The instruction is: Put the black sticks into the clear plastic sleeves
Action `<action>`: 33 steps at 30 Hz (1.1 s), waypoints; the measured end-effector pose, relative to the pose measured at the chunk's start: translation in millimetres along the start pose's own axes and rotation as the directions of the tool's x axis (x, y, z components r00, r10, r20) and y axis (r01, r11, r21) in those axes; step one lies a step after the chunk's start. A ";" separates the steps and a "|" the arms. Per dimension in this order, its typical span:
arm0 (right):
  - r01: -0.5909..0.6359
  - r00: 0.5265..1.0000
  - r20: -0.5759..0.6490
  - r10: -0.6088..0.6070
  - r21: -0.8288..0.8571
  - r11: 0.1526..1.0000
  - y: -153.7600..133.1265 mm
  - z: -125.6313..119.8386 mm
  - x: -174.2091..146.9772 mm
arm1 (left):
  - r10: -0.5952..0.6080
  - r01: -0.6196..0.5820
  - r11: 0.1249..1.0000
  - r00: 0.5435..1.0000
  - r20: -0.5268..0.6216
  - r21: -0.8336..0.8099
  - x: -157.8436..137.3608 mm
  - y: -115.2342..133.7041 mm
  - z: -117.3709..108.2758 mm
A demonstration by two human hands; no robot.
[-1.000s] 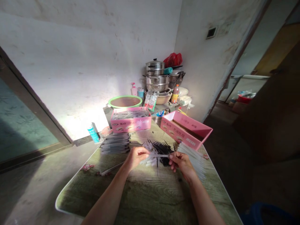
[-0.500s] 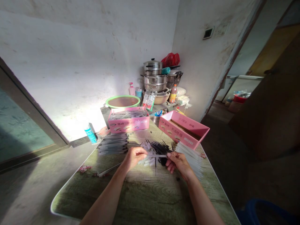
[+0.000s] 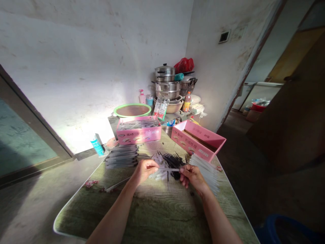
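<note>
Level across the middle of the table, a slim whitish translucent pen point(image 3: 169, 169) spans both hands. Its left end is pinched between thumb and fingers of my left hand point(image 3: 146, 170). My right hand point(image 3: 192, 175) grips the other end, its lower fingers curled beneath. Behind the pen lie a heap of small white translucent pieces point(image 3: 158, 174) and a pile of thin black sticks point(image 3: 174, 161), which look like pen refills. To the left sits a stack of pens with dark tips point(image 3: 120, 156). Clear tubes point(image 3: 204, 169) lie in a row beside my right hand.
A pink box point(image 3: 138, 135) filled with pens stands at the back left of the table point(image 3: 162, 210). Another pink box point(image 3: 199, 140) stands at the back right. One loose pen point(image 3: 118, 184) lies near my left forearm. Farther back are stacked pots point(image 3: 166, 89) and a green-rimmed sieve point(image 3: 132, 110).
Both hands keep their hold on the pen. The right hand has shifted very slightly left toward the other hand; the view has moved a little.
</note>
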State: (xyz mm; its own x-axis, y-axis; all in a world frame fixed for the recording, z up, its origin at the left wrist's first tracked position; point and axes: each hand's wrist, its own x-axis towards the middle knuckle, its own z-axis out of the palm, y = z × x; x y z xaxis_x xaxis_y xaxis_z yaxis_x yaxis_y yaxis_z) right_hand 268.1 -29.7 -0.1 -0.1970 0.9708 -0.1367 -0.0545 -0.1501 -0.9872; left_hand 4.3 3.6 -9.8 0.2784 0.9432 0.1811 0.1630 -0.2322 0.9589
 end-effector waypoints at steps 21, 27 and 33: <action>0.071 0.975 -0.185 -0.120 -0.254 0.965 -7.8 9.0 0.4 | -0.016 0.022 0.998 0.995 -0.101 0.058 -0.5 3.6 -9.7; 0.148 0.972 -0.141 -0.189 -0.257 0.955 -4.5 7.9 -0.3 | -0.023 0.024 0.999 0.999 -0.026 0.025 -0.2 4.9 -5.8; 0.174 0.964 -0.153 -0.219 -0.266 0.948 -5.4 2.9 -0.1 | -0.043 0.045 0.998 0.998 -0.039 0.048 -0.3 3.3 -7.2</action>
State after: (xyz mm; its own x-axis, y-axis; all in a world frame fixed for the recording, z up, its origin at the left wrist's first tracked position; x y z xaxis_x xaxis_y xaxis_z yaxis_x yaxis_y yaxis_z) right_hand 265.6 -29.5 5.6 -0.0286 0.9970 0.0722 0.1743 0.0761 -0.9817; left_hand -2.0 4.3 -5.1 0.2343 0.9609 0.1477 0.2208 -0.2006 0.9545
